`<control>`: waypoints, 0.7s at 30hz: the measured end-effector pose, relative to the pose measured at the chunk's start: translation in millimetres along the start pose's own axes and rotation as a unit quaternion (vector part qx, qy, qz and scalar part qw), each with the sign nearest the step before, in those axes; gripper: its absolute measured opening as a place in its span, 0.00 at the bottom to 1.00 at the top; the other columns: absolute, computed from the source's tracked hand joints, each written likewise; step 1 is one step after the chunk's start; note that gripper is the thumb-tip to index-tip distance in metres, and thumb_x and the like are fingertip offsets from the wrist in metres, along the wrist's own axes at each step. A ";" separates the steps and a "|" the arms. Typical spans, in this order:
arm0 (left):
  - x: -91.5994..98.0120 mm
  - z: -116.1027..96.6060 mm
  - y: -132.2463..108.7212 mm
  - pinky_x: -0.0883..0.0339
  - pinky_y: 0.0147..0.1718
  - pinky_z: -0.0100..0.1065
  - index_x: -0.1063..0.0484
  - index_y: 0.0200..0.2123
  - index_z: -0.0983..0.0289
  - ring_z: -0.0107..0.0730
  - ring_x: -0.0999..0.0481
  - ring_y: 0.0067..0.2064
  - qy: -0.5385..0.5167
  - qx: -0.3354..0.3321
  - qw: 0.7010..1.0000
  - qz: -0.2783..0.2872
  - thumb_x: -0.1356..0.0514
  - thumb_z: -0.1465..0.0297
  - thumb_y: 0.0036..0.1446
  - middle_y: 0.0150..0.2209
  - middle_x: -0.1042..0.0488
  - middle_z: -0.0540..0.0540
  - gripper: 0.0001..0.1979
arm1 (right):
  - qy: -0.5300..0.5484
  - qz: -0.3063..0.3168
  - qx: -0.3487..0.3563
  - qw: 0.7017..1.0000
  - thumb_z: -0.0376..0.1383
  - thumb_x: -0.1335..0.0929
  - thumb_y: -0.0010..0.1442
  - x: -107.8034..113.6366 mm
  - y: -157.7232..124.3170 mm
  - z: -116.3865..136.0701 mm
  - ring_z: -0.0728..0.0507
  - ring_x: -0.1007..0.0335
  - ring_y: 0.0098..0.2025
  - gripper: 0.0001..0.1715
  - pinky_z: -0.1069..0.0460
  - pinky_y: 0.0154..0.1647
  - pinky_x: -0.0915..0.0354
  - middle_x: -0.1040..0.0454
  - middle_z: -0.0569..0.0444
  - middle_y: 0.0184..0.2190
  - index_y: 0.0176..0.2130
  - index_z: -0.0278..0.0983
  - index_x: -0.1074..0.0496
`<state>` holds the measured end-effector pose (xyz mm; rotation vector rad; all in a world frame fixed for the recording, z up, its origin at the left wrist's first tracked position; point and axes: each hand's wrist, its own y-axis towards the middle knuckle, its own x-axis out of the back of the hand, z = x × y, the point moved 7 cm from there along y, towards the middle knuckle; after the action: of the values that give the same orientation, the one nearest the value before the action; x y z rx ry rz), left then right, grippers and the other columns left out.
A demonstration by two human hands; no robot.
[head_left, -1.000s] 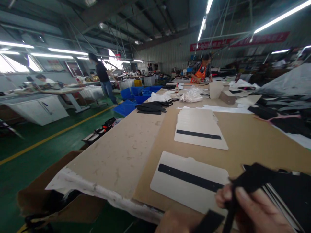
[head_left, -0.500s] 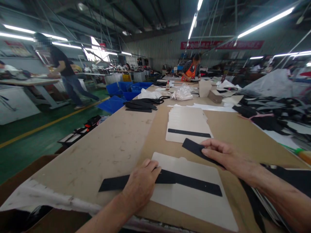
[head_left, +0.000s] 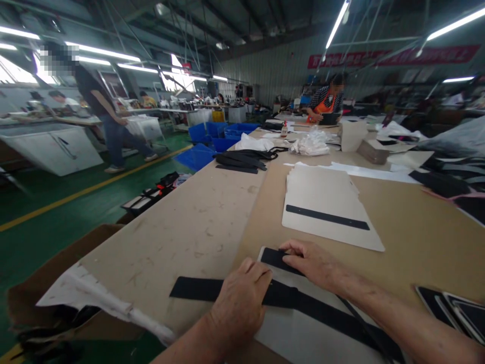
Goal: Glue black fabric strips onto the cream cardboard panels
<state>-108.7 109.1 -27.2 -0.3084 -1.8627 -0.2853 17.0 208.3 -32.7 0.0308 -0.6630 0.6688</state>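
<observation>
My left hand (head_left: pixel 244 296) is closed on a black strip (head_left: pixel 197 288) that juts out leftward over the table. Beneath it lies a pale board (head_left: pixel 299 333) crossed by a long black band (head_left: pixel 337 316). Near the board's far edge, my right hand (head_left: pixel 310 260) pinches a second black strip (head_left: pixel 275 258), which lies over the board's upper left corner. Part of that strip is hidden under the right hand and forearm. Farther back rests a stack of pale boards (head_left: pixel 322 189), the top one bearing a narrow black strip (head_left: pixel 328 217).
Black straps (head_left: pixel 240 161) and clear plastic bags (head_left: pixel 310 141) lie farther up the table. Blue bins (head_left: pixel 200 155) stand on the floor at left. Dark-edged panels (head_left: pixel 450 308) are at the right. One person walks at left; another in an orange apron stands at the far end.
My right hand has brought its black strip down and left, over the board's corner. The view has turned left. The board stack now reaches nearer, and the person at left has stepped on.
</observation>
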 end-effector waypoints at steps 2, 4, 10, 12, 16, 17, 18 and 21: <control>-0.7 0.4 0.2 0.34 0.52 0.44 0.32 0.51 0.62 0.43 0.36 0.50 0.002 0.003 1.000 0.003 0.43 0.75 0.53 0.51 0.30 0.55 0.20 | -0.014 -0.002 0.002 1.000 0.37 0.35 0.59 -1.9 -0.2 1.6 0.45 0.29 0.35 0.13 0.51 0.37 0.38 0.22 0.55 0.32 0.43 0.39 0.25; -0.7 0.4 0.1 0.33 0.51 0.44 0.31 0.50 0.62 0.44 0.36 0.50 0.003 0.006 1.000 0.005 0.43 0.75 0.53 0.51 0.30 0.55 0.19 | -0.026 -0.002 -0.003 1.000 0.36 0.35 0.59 -2.5 -1.7 4.5 0.45 0.29 0.35 0.13 0.51 0.37 0.38 0.22 0.55 0.32 0.42 0.39 0.25; -0.4 0.4 -1.0 0.33 0.52 0.43 0.31 0.47 0.61 0.44 0.35 0.50 0.000 0.018 1.000 0.009 0.44 0.75 0.53 0.50 0.30 0.55 0.17 | -0.053 -0.001 -0.021 0.998 0.35 0.35 0.59 -3.2 -2.2 10.0 0.46 0.29 0.34 0.12 0.52 0.36 0.38 0.23 0.57 0.30 0.42 0.40 0.25; -1.3 1.4 -1.7 0.34 0.54 0.43 0.31 0.48 0.62 0.44 0.35 0.51 -0.005 0.024 1.000 0.006 0.44 0.75 0.52 0.51 0.30 0.56 0.18 | -0.060 -0.002 -0.026 0.998 0.35 0.35 0.59 -3.2 -0.4 8.0 0.45 0.28 0.35 0.12 0.52 0.37 0.38 0.22 0.56 0.31 0.42 0.40 0.25; -4.1 5.4 -2.8 0.40 0.60 0.46 0.38 0.60 0.65 0.47 0.39 0.59 -0.013 0.040 0.999 -0.007 0.45 0.75 0.50 0.61 0.36 0.58 0.31 | -0.070 0.007 -0.018 0.997 0.36 0.35 0.59 -4.7 2.7 3.9 0.44 0.26 0.38 0.13 0.50 0.40 0.36 0.20 0.55 0.34 0.44 0.40 0.24; -5.5 6.5 -2.7 0.41 0.62 0.46 0.41 0.63 0.65 0.48 0.41 0.61 -0.012 0.044 0.999 -0.006 0.45 0.75 0.50 0.64 0.39 0.58 0.34 | -0.070 0.008 -0.014 0.997 0.36 0.35 0.59 -4.9 3.0 3.5 0.44 0.26 0.39 0.14 0.50 0.41 0.36 0.20 0.54 0.36 0.44 0.40 0.24; -7.0 7.6 -2.3 0.42 0.62 0.47 0.45 0.65 0.65 0.48 0.42 0.63 -0.009 0.046 0.999 -0.001 0.45 0.75 0.50 0.66 0.41 0.58 0.37 | -0.071 0.008 -0.012 0.997 0.36 0.35 0.59 -4.8 3.0 3.4 0.43 0.25 0.39 0.14 0.50 0.42 0.35 0.20 0.54 0.37 0.44 0.40 0.24; -9.6 9.1 -0.2 0.41 0.62 0.47 0.47 0.67 0.66 0.50 0.42 0.62 0.002 0.047 0.999 0.010 0.45 0.73 0.49 0.69 0.45 0.57 0.40 | -0.078 0.006 -0.010 0.997 0.35 0.35 0.59 -3.5 1.9 5.0 0.43 0.25 0.41 0.15 0.49 0.44 0.35 0.19 0.53 0.39 0.45 0.40 0.23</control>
<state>-113.9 111.4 -39.1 -0.2629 -1.8621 -0.1839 11.0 206.7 -31.0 0.0617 -0.8214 0.6761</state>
